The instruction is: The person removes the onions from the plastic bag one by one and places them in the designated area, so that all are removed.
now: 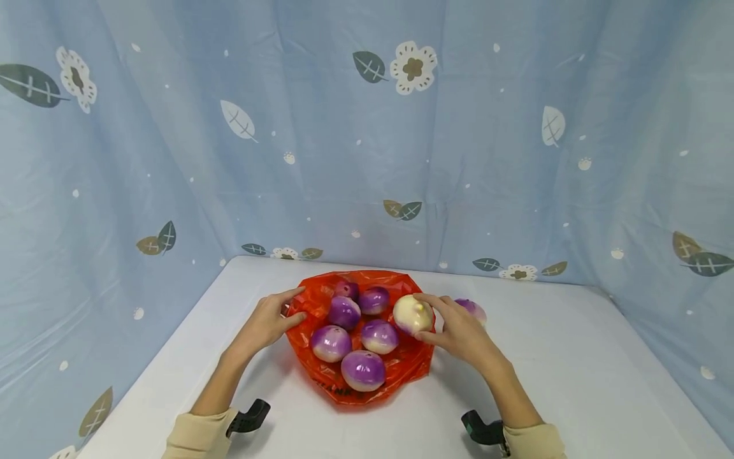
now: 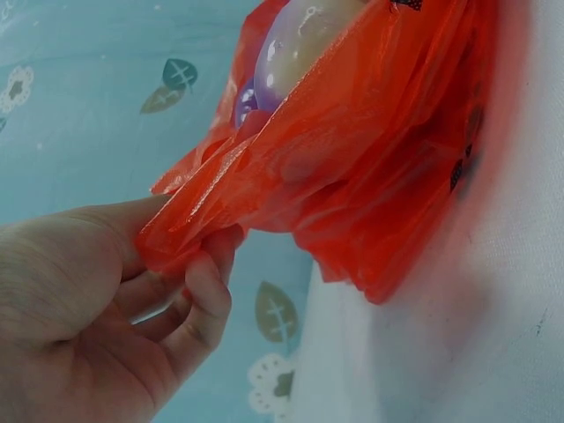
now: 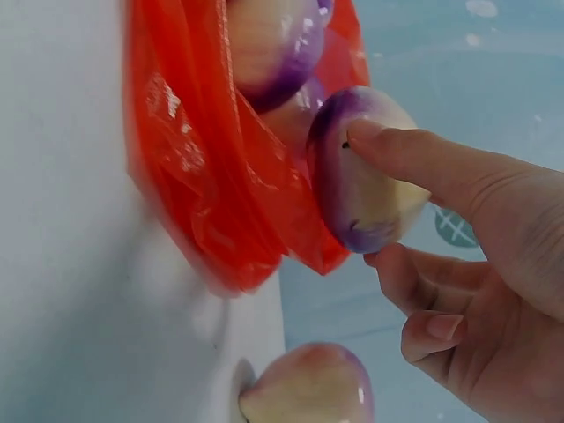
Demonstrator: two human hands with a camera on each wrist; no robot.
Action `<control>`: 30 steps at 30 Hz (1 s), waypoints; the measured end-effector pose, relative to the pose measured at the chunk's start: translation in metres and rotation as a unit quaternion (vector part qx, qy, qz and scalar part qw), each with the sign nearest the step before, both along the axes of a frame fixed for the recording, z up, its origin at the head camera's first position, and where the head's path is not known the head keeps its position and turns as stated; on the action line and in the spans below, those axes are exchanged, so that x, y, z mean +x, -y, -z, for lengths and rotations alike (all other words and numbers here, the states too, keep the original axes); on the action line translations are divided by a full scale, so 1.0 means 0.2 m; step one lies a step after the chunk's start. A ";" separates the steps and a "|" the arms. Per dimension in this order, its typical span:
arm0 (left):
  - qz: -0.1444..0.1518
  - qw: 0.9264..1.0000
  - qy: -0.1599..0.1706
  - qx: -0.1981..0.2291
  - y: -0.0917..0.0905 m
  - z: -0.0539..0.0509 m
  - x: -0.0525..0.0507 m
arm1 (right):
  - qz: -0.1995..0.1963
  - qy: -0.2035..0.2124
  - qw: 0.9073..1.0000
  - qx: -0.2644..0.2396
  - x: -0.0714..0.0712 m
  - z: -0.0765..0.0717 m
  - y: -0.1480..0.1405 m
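Note:
A red plastic bag (image 1: 309, 357) lies spread open on the white table, with several glossy purple-and-cream turnips (image 1: 364, 370) inside. At the bag's left edge, my left hand (image 1: 269, 322) pinches the film between thumb and fingers; the left wrist view shows the gathered rim (image 2: 176, 233) in that grip. My right hand (image 1: 461, 328) holds one turnip (image 1: 411, 313) at the bag's right rim, its pale pointed end facing up. In the right wrist view the thumb presses on the side of this held turnip (image 3: 366, 172). Fingers touch its other side.
Another turnip (image 1: 471, 310) lies on the table just right of the bag, partly behind my right hand. The white table (image 1: 550, 357) extends to both sides. A blue curtain (image 1: 344, 159) with leaf and flower prints hangs behind and beside it.

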State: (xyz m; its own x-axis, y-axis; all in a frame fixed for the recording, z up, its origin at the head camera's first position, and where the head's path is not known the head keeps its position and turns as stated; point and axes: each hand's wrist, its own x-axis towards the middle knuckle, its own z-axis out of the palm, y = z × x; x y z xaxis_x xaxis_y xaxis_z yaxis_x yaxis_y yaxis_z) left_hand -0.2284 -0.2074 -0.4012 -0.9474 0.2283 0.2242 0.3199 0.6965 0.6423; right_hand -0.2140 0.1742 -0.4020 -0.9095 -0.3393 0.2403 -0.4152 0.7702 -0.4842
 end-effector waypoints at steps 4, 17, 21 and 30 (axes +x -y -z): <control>0.001 1.000 0.002 -0.002 0.00 0.00 0.00 | 0.010 -0.023 1.000 0.005 0.01 -0.02 -0.03; 0.004 1.000 -0.005 -0.001 0.00 0.00 -0.01 | 0.015 -0.039 0.999 -0.020 -0.01 -0.07 -0.18; 0.003 1.000 -0.007 -0.005 0.00 0.00 -0.02 | 0.026 -0.034 0.999 -0.019 -0.01 -0.08 -0.21; 0.001 1.000 -0.002 -0.003 0.01 0.01 -0.02 | 0.063 -0.035 0.997 -0.001 0.00 -0.08 -0.30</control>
State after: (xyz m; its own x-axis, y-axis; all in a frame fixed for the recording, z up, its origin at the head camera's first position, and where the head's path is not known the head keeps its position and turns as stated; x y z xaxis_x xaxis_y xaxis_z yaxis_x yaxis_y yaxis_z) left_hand -0.2315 -0.2085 -0.4040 -0.9460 0.2323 0.2263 0.3241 0.6992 0.6372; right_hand -0.2132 0.2349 -0.3861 -0.9257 -0.2231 0.3055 -0.3486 0.8169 -0.4595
